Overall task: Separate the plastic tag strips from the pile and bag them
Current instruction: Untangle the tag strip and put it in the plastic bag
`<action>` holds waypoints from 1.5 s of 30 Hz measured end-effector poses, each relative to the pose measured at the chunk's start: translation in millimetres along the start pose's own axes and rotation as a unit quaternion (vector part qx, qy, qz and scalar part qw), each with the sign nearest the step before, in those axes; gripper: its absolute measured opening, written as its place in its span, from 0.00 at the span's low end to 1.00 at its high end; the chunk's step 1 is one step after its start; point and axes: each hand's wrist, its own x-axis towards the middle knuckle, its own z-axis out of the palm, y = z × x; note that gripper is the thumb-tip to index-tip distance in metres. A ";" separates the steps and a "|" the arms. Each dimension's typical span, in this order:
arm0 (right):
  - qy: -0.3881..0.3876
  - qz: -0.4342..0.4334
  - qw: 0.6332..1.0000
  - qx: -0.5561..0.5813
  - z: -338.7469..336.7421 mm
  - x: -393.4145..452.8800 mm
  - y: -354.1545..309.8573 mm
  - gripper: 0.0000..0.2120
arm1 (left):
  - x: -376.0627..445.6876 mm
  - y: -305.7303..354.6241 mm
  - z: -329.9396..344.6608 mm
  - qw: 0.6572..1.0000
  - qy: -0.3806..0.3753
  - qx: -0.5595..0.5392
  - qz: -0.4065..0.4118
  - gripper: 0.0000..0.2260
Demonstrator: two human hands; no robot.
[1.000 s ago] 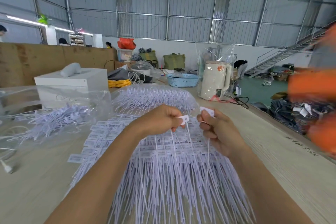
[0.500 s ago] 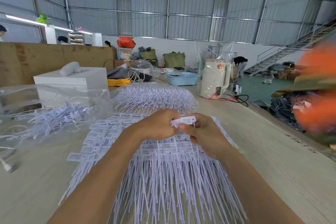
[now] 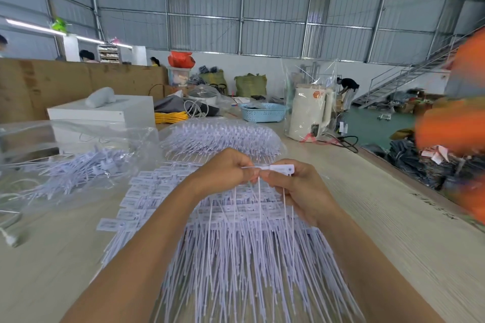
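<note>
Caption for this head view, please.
Both hands, left hand and right hand, pinch a white tag strip above the pile of tag strips on the table.

The location was an industrial warehouse or packing workshop. Corrugated metal walls (image 3: 275, 8) on steel framing enclosed a large open hall with a green floor (image 3: 372, 126). A metal staircase (image 3: 399, 81) rose at the right. Stuffed sacks (image 3: 250, 84) stood along the far wall. A long tabletop (image 3: 393, 231) carried bulk plastic tag strips (image 3: 236, 257) and clear bags (image 3: 78, 139).
</note>
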 end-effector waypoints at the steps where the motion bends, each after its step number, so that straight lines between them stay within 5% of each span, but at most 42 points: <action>1: 0.008 -0.003 1.000 0.002 -0.3 0.4 0.6 0.06 | 0.7 -0.1 1.5 1.000 0.010 -0.013 -0.005 0.15; 8: 0.007 -0.095 0.995 -0.029 1.4 1.7 4.7 0.05 | 5.7 -1.2 4.6 0.987 0.032 -0.135 -0.074 0.18; 11: 0.047 -0.143 0.986 -0.073 -4.4 1.8 4.9 0.07 | 4.2 -1.5 0.4 0.983 -0.017 -0.163 -0.086 0.22; 15: 0.115 -0.033 0.992 0.035 -19.7 5.2 6.5 0.09 | 0.4 -0.3 -5.8 0.991 -0.015 -0.117 -0.058 0.16; 23: -0.003 0.058 0.973 0.223 -18.0 7.0 0.0 0.08 | -5.6 -0.2 -9.7 0.998 -0.041 -0.025 -0.045 0.13; 30: -0.094 0.058 0.980 0.165 -0.1 2.1 -1.1 0.06 | -6.7 5.2 -9.4 0.997 -0.055 0.014 -0.045 0.14; 35: -0.027 0.029 0.998 0.053 16.0 1.9 -1.6 0.11 | -7.1 7.3 -9.5 0.997 -0.063 0.021 -0.024 0.11; 42: -0.022 0.043 0.997 0.056 18.8 1.9 -0.6 0.08 | -7.2 5.9 -15.0 0.999 -0.040 -0.017 -0.021 0.23; 45: 0.001 0.052 0.994 0.091 17.6 4.2 -0.5 0.09 | -8.1 0.7 -22.1 0.999 -0.008 0.022 -0.039 0.12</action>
